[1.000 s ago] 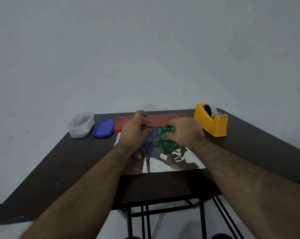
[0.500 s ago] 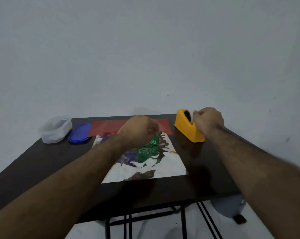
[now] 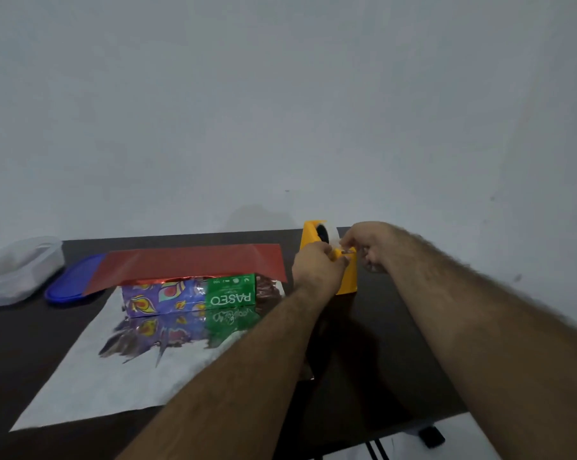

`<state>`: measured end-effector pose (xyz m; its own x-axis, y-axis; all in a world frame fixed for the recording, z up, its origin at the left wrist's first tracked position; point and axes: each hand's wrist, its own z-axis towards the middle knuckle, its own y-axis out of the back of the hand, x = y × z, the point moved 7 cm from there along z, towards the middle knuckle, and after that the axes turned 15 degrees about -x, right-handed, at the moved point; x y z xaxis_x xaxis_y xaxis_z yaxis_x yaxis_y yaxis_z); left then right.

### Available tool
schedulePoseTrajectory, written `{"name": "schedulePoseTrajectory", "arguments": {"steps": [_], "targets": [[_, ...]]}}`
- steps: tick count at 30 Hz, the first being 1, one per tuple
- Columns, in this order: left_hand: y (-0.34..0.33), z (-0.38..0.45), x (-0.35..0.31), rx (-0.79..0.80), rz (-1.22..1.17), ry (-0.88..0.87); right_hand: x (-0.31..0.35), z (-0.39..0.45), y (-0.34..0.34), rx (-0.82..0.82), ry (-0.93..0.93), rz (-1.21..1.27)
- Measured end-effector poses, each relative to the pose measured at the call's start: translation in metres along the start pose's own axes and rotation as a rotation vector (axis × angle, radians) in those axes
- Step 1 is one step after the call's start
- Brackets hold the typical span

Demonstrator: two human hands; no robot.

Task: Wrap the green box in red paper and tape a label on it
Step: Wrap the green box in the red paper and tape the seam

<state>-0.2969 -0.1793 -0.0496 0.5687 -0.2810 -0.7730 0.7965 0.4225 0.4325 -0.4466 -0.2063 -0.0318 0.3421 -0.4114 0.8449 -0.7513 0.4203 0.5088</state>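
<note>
Both hands have left the green box point(image 3: 231, 295), which sits on the red paper point(image 3: 187, 265). Left hand point(image 3: 317, 268) grips the tape dispenser point(image 3: 346, 277); right hand point(image 3: 368, 245) pinches its tape. Unheld, the folded flap may spring open.

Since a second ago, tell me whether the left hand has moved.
Yes. The left hand left the green box and went right to the yellow tape dispenser.
</note>
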Motion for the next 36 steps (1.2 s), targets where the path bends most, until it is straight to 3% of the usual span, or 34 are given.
{"name": "schedulePoseTrajectory", "arguments": {"steps": [4, 10, 17, 25, 31, 34, 36], "targets": [[-0.006, -0.008, 0.008, -0.079, -0.095, -0.04, 0.004, 0.002, -0.002, 0.055, -0.028, 0.074], [-0.005, -0.007, 0.006, -0.044, -0.053, -0.103, -0.004, -0.011, 0.009, 0.095, -0.09, 0.133], [-0.006, -0.003, 0.011, -0.041, -0.031, -0.102, -0.034, -0.022, 0.007, 0.031, -0.087, 0.221], [-0.008, 0.001, 0.015, -0.025, -0.054, -0.134, -0.057, -0.03, 0.002, -0.181, -0.067, 0.557], [-0.012, 0.002, 0.019, -0.001, -0.056, -0.099, -0.09, -0.026, -0.003, -0.401, -0.084, 0.385], [-0.01, 0.005, 0.023, 0.0, -0.118, -0.047, -0.083, -0.024, -0.006, -0.334, -0.124, 0.619], [-0.001, 0.008, 0.027, -0.069, -0.274, 0.083, -0.076, -0.032, -0.009, -0.212, -0.175, 0.82]]}}
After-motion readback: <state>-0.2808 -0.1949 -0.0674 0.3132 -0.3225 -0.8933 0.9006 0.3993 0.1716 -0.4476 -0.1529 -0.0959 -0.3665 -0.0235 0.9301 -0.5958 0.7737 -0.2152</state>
